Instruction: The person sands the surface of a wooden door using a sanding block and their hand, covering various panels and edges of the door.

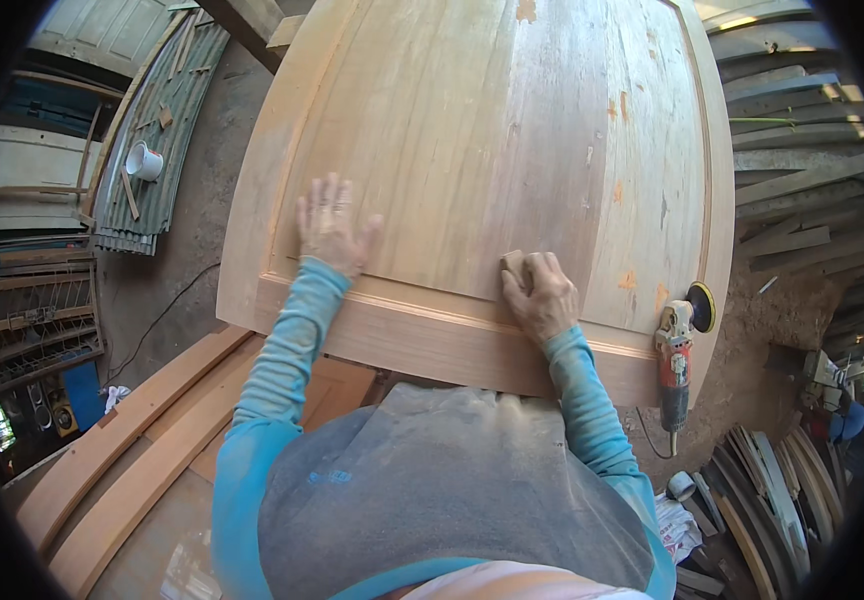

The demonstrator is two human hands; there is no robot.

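A large wooden panel door (422,150) lies before me, with a moulded frame around its planked middle. Orange-brown filler patches and pale worn streaks mark its right side. My left hand (334,232) rests on the panel near the left moulding, fingers spread. Close to the near moulding, my right hand (547,300) is closed around a small brown piece (513,262) that looks like folded sandpaper, held against the wood. An angle grinder (674,365) with a round yellow-edged disc lies on the door's near right corner.
Curved timber pieces (142,440) lie at the lower left. Corrugated sheets (177,130) carry a white bucket (144,161) at the far left. Stacked planks (792,130) line the right side, with more boards (772,490) at the lower right. A dark cable (167,310) runs across the floor.
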